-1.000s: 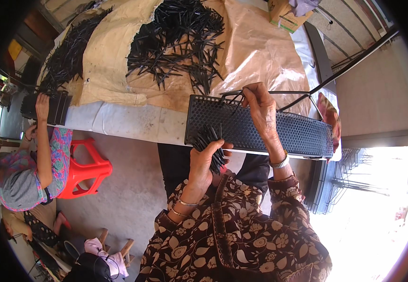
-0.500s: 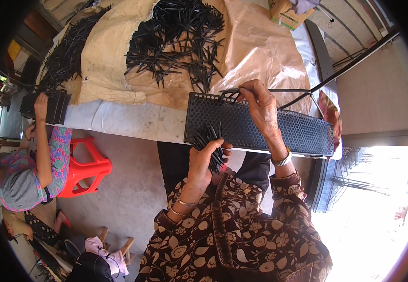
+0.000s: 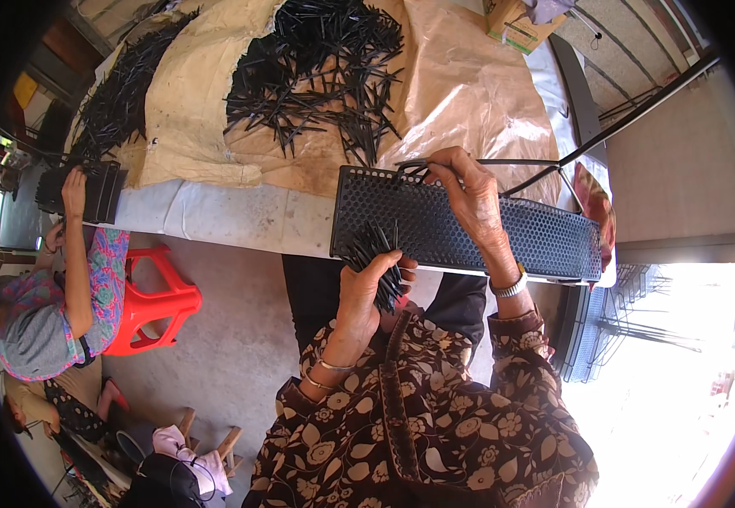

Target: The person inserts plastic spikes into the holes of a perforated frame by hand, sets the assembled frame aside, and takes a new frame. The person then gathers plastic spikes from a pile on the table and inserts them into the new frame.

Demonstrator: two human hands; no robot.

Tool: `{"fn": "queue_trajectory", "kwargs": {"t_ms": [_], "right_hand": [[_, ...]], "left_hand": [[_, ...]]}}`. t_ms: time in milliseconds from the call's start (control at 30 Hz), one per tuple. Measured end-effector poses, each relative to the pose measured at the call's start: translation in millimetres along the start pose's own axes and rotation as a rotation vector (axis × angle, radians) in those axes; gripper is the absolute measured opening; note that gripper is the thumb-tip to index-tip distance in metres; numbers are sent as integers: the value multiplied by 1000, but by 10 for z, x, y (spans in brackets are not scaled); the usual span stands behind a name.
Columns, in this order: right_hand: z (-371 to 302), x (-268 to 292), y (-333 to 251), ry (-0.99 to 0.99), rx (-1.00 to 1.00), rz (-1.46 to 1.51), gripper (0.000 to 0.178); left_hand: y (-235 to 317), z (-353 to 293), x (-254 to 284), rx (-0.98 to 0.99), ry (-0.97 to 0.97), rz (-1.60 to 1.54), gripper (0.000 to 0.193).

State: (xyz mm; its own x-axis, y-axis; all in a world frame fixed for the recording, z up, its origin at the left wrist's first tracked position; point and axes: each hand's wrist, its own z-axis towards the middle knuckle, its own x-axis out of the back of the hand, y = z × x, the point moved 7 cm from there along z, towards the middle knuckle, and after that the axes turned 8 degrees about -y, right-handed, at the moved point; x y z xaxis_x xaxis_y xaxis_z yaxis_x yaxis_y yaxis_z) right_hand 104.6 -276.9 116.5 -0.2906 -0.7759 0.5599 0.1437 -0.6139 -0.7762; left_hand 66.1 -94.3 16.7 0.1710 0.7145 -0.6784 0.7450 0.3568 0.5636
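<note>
We note a long table (image 3: 207, 213) across the upper view, its near edge pale, most of its top under creased brown sheeting (image 3: 478, 93). At far left we see a co-worker (image 3: 41, 317) in a grey and flowered top, one hand at a dark rack (image 3: 101, 193) by the table's edge. Before us, a black perforated panel (image 3: 545, 237) lies along the near edge, right of centre, its holes in close rows. Beyond it to the left, a loose heap of black strips (image 3: 325, 63) spreads over the sheeting; a second heap (image 3: 122, 97) lies farther left, past a tan fold (image 3: 190, 110). A red stool (image 3: 164, 300) stands on the floor beside the co-worker; a cardboard box (image 3: 516, 27) sits at the far right end of the table.

Hands: our right hand (image 3: 472, 190) is over the panel's upper edge, fingers bent, tips drawn together next to a small black loop (image 3: 412, 171); we cannot tell whether they grip it. Our left hand (image 3: 366, 284) is closed around a bundle of thin black strips (image 3: 370, 245), whose upper ends fan out in front of the panel's lower left corner. Smallest: a metal-banded watch (image 3: 513, 285) on the right wrist, bangles (image 3: 336, 367) on the left.
</note>
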Motion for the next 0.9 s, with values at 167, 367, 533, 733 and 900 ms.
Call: {"fn": "queue_trajectory", "kwargs": {"t_ms": [167,367,533,733,900], "right_hand": [[19,-25,-10,-55,19,10,8],[1,-2,60,-58,1,9,8],[-18,-29,95,-85,-65,26,8],[-31,-37,115,-56,-40,50,8],[-56,-31,175,-49,-95,43,9]], "left_hand": [[12,-12,-8,6,1,-6,17],[-55,-12,-5,33,-5,-6,18],[-75,-5,-47,22,-33,18,18],[-99,-24,-61,33,-23,17,19],[-94,-42,-82,24,-30,6,20]]}}
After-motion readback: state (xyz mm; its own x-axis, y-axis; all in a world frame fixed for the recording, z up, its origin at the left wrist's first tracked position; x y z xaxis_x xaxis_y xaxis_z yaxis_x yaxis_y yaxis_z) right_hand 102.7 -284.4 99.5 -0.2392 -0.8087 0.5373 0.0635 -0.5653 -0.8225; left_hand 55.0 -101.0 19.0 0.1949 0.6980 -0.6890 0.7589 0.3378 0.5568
